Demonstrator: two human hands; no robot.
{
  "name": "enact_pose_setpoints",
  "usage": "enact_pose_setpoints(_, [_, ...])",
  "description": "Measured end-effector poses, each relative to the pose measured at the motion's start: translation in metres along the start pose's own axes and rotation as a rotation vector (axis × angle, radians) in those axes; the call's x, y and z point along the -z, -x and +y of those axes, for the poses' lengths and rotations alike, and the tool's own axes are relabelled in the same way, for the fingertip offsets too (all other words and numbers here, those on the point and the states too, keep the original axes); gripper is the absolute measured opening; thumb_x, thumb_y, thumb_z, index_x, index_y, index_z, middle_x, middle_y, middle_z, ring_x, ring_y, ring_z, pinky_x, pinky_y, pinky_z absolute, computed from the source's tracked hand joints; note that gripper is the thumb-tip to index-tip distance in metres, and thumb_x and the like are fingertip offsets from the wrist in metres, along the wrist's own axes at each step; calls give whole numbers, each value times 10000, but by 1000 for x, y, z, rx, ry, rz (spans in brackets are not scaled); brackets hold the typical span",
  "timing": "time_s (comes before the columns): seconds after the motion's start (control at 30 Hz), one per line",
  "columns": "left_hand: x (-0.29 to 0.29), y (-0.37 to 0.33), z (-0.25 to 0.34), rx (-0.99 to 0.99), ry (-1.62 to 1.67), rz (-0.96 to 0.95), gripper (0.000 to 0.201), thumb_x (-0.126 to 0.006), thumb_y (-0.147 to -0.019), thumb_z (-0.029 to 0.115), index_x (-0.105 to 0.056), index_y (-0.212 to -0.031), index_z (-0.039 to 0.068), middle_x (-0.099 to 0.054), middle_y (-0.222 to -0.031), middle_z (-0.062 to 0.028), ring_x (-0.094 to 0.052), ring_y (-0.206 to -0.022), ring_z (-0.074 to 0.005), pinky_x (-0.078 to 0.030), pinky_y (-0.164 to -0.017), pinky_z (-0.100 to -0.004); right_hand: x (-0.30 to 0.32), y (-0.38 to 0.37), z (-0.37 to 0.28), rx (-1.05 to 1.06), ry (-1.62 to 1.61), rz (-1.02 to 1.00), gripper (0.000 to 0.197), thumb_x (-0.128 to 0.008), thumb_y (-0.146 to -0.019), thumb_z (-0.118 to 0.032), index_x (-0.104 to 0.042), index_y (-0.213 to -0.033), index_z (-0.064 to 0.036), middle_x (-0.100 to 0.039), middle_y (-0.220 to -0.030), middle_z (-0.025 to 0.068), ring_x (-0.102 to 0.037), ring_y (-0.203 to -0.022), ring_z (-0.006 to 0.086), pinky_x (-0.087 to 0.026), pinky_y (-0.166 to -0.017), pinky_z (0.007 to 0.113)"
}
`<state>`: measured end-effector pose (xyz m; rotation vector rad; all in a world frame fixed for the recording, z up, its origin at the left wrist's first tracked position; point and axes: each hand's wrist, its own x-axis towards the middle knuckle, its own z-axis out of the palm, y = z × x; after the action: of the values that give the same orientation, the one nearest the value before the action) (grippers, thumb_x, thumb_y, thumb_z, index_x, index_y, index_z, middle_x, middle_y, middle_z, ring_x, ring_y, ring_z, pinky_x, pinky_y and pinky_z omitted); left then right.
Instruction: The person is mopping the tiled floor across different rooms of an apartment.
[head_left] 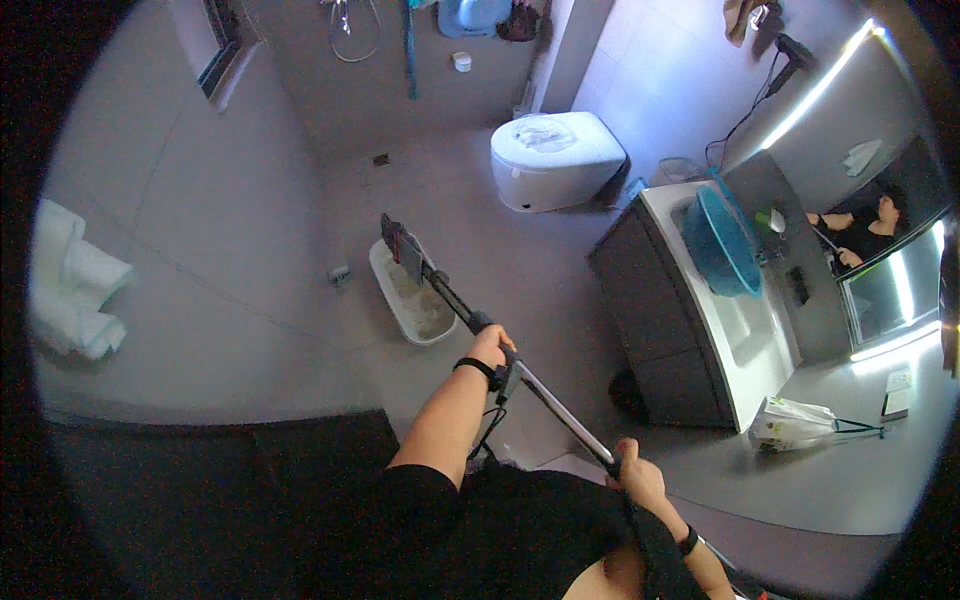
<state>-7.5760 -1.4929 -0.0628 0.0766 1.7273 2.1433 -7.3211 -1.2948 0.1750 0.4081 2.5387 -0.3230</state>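
Both my hands are closed around a long-handled mop (560, 405) with a silver and dark pole, held slanting across the view. My left hand (490, 346) grips the pole farther along, towards its flat dark head. My right hand (641, 475) wraps round the pole nearer my body, at a dark grip. The mop's head (405, 250) is over the far part of a white oblong tub (424, 340) on the floor. Murky greyish-brown contents show in the tub; whether the head touches them I cannot tell.
A white toilet (560, 155) stands ahead. To the right, a vanity counter (735, 375) carries a blue basin (722, 243), below a mirror (890, 230). A plastic bag (795, 424) hangs at the right wall. White towels (75, 280) hang at the left. A floor drain (381, 159) lies beyond the tub.
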Motion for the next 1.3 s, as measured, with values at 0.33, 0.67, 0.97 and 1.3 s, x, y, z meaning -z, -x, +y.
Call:
enact_pose_setpoints(0.33, [62, -58, 2, 200, -53, -71, 41, -515, -628, -13, -486, -606, -34, -583, -684, -174, -543, -618, -305, -474, -631, -384, 40, 88, 32, -71, 90, -22, 476, -637, -808, -253, -360, -1174, -126, -623, -653, 177, -618, -605, 402, -463, -533, 493])
enact_pose_setpoints(0.67, [51, -97, 28, 622, 581, 308, 123, -464, -589, 8, -344, -581, 32, -464, -609, -151, -452, -532, -344, -456, -553, -455, 66, 90, 28, 34, 47, 34, 454, -642, -760, -148, -377, -1112, -37, -593, -603, 159, -602, -556, 376, -466, -520, 477])
enact_pose_setpoints(0.97, [65, -89, 19, 628, 528, 283, 179, -474, -646, -14, -326, -591, 71, -419, -597, -91, -434, -514, -273, -410, -497, -372, 69, 89, 34, 40, 60, -9, 481, -676, -732, -140, -383, -1103, -52, -601, -655, 179, -613, -631, 381, -480, -578, 461])
enact_pose_setpoints(1.3, [92, -90, -2, 487, 273, 132, 153, -501, -722, 41, -400, -608, 58, -516, -662, -119, -514, -635, -285, -472, -651, -404, 72, 90, 29, 91, 5, 52, 340, -577, -778, -97, -389, -1052, -27, -579, -601, 177, -583, -547, 395, -449, -503, 493])
